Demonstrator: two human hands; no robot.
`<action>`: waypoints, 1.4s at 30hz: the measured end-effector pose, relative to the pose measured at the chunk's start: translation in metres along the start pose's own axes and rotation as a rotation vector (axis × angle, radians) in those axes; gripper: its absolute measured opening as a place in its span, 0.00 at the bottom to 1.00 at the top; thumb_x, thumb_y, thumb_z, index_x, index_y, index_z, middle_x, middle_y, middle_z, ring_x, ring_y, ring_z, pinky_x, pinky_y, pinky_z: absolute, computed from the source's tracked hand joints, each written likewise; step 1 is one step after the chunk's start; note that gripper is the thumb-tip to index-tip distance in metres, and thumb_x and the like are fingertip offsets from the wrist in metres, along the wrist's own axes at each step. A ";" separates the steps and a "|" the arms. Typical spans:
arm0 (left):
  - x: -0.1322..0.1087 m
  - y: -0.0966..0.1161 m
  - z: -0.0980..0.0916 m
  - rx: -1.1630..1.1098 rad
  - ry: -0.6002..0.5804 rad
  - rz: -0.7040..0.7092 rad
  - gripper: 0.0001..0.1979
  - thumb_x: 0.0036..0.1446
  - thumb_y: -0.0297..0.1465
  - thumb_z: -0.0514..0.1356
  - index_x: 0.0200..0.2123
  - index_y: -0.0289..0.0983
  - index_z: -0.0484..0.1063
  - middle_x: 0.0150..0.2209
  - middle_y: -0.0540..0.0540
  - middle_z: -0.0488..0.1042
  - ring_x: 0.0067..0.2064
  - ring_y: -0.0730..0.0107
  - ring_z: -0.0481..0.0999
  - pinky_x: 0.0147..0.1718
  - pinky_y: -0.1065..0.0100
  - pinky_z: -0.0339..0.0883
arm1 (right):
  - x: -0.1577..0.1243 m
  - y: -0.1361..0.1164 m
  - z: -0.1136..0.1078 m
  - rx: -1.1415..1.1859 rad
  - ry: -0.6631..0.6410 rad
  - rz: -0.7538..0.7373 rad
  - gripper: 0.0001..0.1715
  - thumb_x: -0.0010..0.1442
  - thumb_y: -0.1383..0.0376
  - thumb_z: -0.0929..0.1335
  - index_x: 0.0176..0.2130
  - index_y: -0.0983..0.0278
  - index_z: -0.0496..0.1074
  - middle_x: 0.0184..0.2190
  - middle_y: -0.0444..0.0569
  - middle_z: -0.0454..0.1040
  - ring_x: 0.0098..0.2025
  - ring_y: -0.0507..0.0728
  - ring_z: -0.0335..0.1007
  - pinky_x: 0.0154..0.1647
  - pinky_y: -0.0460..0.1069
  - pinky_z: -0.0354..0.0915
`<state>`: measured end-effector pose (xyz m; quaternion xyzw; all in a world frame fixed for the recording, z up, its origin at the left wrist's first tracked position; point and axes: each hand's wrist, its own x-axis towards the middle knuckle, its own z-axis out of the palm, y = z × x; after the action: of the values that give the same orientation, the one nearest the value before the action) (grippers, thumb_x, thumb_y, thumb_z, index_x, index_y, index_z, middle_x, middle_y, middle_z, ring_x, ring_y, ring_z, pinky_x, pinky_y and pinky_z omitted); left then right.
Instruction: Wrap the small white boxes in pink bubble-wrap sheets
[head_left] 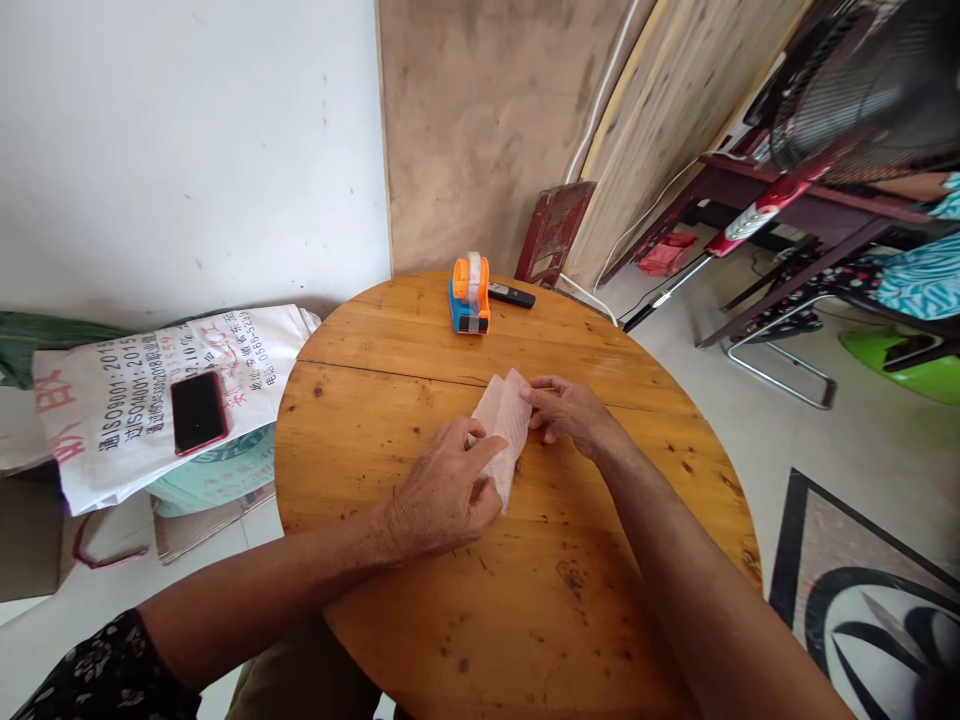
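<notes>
A folded, whitish sheet with a fine bumpy texture (513, 425) stands partly raised over the middle of the round wooden table (525, 600). I cannot tell whether it is paper or thin packing wrap. My left hand (454, 490) grips its lower left part, fingers bent and thumb laid across it. At its upper right edge, my right hand (568, 412) pinches it between thumb and fingers. Beyond both hands, an orange and blue tape dispenser (471, 295) with a roll of tape sits near the far edge. Just behind it lies a black remote control (511, 294).
On the left, a phone with a red edge (199, 412) rests on a white printed sack (262, 350). A dark red wooden chair back (555, 232) rises behind the table. To the right are a fan (862, 100), a dark desk (817, 195) and a seated person's patterned clothing (919, 275).
</notes>
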<state>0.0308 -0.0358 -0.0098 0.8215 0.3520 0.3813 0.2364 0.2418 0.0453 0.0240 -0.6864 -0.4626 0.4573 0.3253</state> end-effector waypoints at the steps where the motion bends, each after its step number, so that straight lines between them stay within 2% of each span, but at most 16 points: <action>1: 0.000 0.000 0.000 0.005 0.000 0.002 0.22 0.49 0.23 0.55 0.50 0.34 0.70 0.47 0.38 0.64 0.46 0.59 0.67 0.47 0.56 0.69 | 0.001 0.000 0.001 0.010 -0.007 -0.003 0.12 0.56 0.65 0.73 0.38 0.65 0.69 0.19 0.42 0.71 0.16 0.49 0.64 0.09 0.42 0.58; 5: 0.000 -0.001 0.001 0.012 0.007 0.002 0.22 0.49 0.23 0.55 0.49 0.34 0.71 0.46 0.38 0.64 0.45 0.59 0.66 0.47 0.56 0.69 | 0.002 0.001 0.002 0.051 -0.065 -0.028 0.15 0.53 0.61 0.74 0.37 0.65 0.70 0.15 0.39 0.67 0.14 0.47 0.57 0.10 0.42 0.54; 9: 0.000 0.000 0.001 0.008 0.020 0.007 0.21 0.49 0.23 0.55 0.49 0.33 0.71 0.47 0.38 0.64 0.46 0.59 0.66 0.48 0.56 0.69 | 0.004 0.000 0.003 0.038 -0.122 -0.044 0.16 0.50 0.58 0.75 0.32 0.65 0.71 0.15 0.39 0.65 0.14 0.46 0.54 0.11 0.41 0.50; 13: 0.000 0.000 0.001 0.029 0.012 -0.001 0.21 0.49 0.23 0.55 0.49 0.35 0.71 0.47 0.39 0.64 0.46 0.59 0.66 0.48 0.56 0.69 | 0.006 -0.003 0.005 -0.001 -0.128 -0.046 0.17 0.47 0.56 0.75 0.26 0.63 0.68 0.15 0.38 0.63 0.15 0.46 0.52 0.12 0.43 0.46; 16: 0.000 0.001 0.001 0.060 0.019 0.007 0.21 0.49 0.23 0.55 0.49 0.35 0.71 0.48 0.38 0.65 0.46 0.58 0.67 0.47 0.56 0.69 | 0.008 -0.003 0.008 -0.046 -0.113 -0.065 0.16 0.46 0.56 0.74 0.26 0.62 0.67 0.15 0.38 0.61 0.16 0.46 0.51 0.13 0.43 0.44; 20: 0.000 0.003 -0.002 0.191 0.026 0.067 0.22 0.49 0.24 0.56 0.50 0.34 0.71 0.52 0.35 0.66 0.49 0.53 0.66 0.48 0.51 0.66 | 0.012 0.000 0.012 -0.110 -0.070 -0.134 0.16 0.45 0.55 0.72 0.24 0.62 0.65 0.15 0.37 0.61 0.17 0.47 0.52 0.16 0.44 0.46; 23: 0.001 0.004 -0.005 0.289 -0.026 0.158 0.24 0.50 0.24 0.56 0.53 0.36 0.70 0.60 0.36 0.64 0.54 0.48 0.65 0.50 0.49 0.63 | 0.017 0.005 0.014 -0.160 -0.049 -0.206 0.16 0.45 0.55 0.71 0.23 0.61 0.63 0.16 0.37 0.61 0.18 0.47 0.53 0.18 0.44 0.49; 25: 0.002 0.004 -0.006 0.321 -0.072 0.197 0.25 0.51 0.25 0.55 0.54 0.37 0.69 0.61 0.38 0.64 0.56 0.48 0.64 0.50 0.50 0.63 | 0.021 0.008 0.015 -0.208 -0.029 -0.246 0.15 0.46 0.55 0.69 0.23 0.61 0.63 0.16 0.37 0.61 0.19 0.48 0.54 0.19 0.45 0.50; 28: 0.003 0.003 -0.006 0.301 -0.126 0.179 0.24 0.52 0.25 0.54 0.54 0.35 0.68 0.55 0.37 0.71 0.53 0.50 0.66 0.48 0.50 0.64 | 0.024 0.010 0.016 -0.268 0.010 -0.294 0.16 0.48 0.55 0.69 0.22 0.61 0.62 0.15 0.37 0.60 0.19 0.48 0.53 0.19 0.45 0.50; 33: 0.006 0.002 -0.004 0.202 -0.085 0.157 0.22 0.51 0.24 0.53 0.50 0.31 0.70 0.47 0.37 0.74 0.47 0.53 0.67 0.48 0.53 0.67 | 0.024 0.008 0.018 -0.284 0.052 -0.342 0.13 0.50 0.57 0.67 0.22 0.62 0.64 0.16 0.39 0.61 0.20 0.49 0.53 0.20 0.45 0.51; 37: 0.006 0.002 -0.003 0.179 -0.057 0.188 0.20 0.51 0.22 0.53 0.48 0.30 0.71 0.46 0.37 0.74 0.46 0.55 0.66 0.49 0.54 0.67 | 0.018 0.006 0.021 -0.172 0.051 -0.325 0.12 0.50 0.57 0.66 0.25 0.63 0.69 0.18 0.41 0.63 0.21 0.50 0.54 0.20 0.46 0.51; 42: 0.005 0.003 -0.003 0.203 -0.061 0.179 0.20 0.51 0.22 0.53 0.48 0.31 0.71 0.47 0.37 0.74 0.48 0.54 0.67 0.48 0.54 0.66 | 0.012 0.004 0.026 0.041 0.019 -0.277 0.12 0.49 0.55 0.67 0.27 0.62 0.68 0.19 0.39 0.63 0.20 0.49 0.52 0.20 0.46 0.50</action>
<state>0.0318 -0.0339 -0.0034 0.8805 0.3068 0.3380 0.1277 0.2204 0.0556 0.0071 -0.6134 -0.5403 0.4109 0.4036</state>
